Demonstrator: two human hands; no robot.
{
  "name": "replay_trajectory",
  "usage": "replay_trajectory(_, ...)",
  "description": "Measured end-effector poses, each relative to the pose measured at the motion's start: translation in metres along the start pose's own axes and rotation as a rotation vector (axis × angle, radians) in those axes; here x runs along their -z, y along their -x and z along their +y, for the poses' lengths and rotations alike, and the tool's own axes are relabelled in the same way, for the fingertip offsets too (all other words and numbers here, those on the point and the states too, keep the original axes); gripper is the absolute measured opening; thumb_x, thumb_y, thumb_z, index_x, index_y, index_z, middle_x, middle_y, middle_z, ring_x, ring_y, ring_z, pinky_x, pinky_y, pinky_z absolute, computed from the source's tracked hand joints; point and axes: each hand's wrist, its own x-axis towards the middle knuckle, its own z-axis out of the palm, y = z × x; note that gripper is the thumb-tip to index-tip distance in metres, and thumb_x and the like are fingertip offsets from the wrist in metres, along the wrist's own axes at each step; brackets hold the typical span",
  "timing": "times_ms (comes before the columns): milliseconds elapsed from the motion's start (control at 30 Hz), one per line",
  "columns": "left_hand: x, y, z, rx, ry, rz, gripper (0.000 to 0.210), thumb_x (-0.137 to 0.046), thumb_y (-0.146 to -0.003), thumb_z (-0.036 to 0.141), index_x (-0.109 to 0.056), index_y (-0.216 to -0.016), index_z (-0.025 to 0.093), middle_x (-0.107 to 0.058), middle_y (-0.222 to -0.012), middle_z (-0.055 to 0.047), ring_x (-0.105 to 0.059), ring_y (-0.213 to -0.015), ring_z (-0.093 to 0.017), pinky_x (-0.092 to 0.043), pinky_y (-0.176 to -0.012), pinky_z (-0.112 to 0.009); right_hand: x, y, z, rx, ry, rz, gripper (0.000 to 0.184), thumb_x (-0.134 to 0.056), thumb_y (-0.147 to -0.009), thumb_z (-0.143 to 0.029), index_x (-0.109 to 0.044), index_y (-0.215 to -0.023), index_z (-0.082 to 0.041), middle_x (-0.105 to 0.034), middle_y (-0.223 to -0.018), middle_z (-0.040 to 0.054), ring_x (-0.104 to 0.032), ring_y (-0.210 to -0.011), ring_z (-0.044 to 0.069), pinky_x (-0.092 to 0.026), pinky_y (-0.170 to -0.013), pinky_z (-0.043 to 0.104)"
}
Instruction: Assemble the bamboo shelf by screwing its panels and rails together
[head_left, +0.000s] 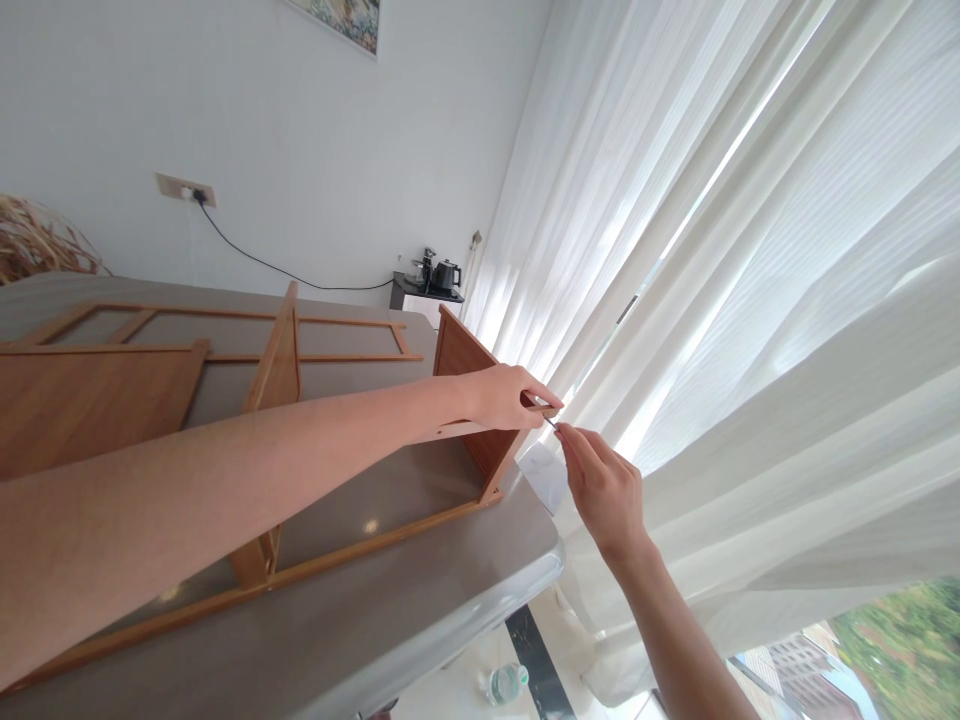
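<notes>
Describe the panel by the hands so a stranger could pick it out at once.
Start at the grey table beside the white curtain. Follow the wooden rail on it to the end nearest the curtain. The panel stands upright there, with the left hand and right hand near its top corner; the other upright panel stands farther left, away from the hands.

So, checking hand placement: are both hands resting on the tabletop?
No, the left hand and right hand are raised near the wooden end panel.

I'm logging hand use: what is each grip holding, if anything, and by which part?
The right grip pinches a thin, metallic-looking rod by its near end. The left grip is at an edge of the brown wooden end panel; its hold is hidden.
</notes>
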Motion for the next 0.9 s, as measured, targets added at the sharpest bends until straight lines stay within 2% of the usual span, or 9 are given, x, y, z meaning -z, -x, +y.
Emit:
replay_trajectory(300,0.002,0.003,0.003,0.005,0.004,-0.016,0.046,-0.056,-0.084,0.036,-0.066,-0.13,0.036,-0.07,-0.115,0.0,-0.064,-0.088,-0.015,-0.047,-0.079,-0.024,0.003,-0.001,0.003,0.061,0.03,0.006,0.031,-0.05,-0.095,-0.004,-0.064,-0.116,-0.02,-0.075,-0.1,0.0019,-0.064,-0.068,0.009,-0.04,-0.058,0.023)
replay_trajectory(500,0.006,0.008,0.012,0.03,-0.003,-0.028,0.048,-0.056,-0.084,0.035,-0.065,-0.132,0.034,-0.07,-0.113,-0.001,-0.062,-0.082,-0.014,-0.046,-0.075,-0.023,0.008,-0.006,0.015,0.235,0.184,0.043,0.04,-0.05,-0.093,0.0,-0.062,-0.124,-0.02,-0.075,-0.105,0.0032,-0.059,-0.062,0.008,-0.04,-0.061,0.025)
replay_trajectory(633,0.008,0.01,0.016,0.031,-0.009,-0.038,0.049,-0.057,-0.084,0.034,-0.065,-0.132,0.033,-0.07,-0.113,-0.001,-0.062,-0.084,-0.014,-0.045,-0.073,-0.022,0.009,-0.009,0.02,0.272,0.199,0.037,0.04,-0.054,-0.092,0.0,-0.062,-0.125,-0.019,-0.075,-0.106,0.0031,-0.059,-0.062,0.007,-0.039,-0.06,0.025)
replay_trajectory(767,0.007,0.008,0.014,0.026,-0.015,-0.023,0.048,-0.057,-0.084,0.035,-0.066,-0.131,0.032,-0.07,-0.112,-0.001,-0.063,-0.085,-0.014,-0.046,-0.075,-0.022,0.006,-0.007,0.013,0.184,0.116,0.031,0.028,-0.057,-0.095,-0.007,-0.065,-0.118,-0.02,-0.075,-0.1,0.0007,-0.057,-0.059,0.006,-0.038,-0.057,0.025)
replay_trajectory(900,0.002,0.003,0.005,0.007,-0.019,-0.007,0.047,-0.057,-0.083,0.034,-0.066,-0.13,0.035,-0.07,-0.113,0.001,-0.064,-0.087,-0.015,-0.046,-0.078,-0.023,0.001,-0.004,-0.002,-0.069,-0.11,-0.042,0.013,-0.056,-0.1,-0.022,-0.066,-0.108,-0.021,-0.074,-0.089,-0.002,-0.06,-0.059,0.006,-0.037,-0.053,0.022)
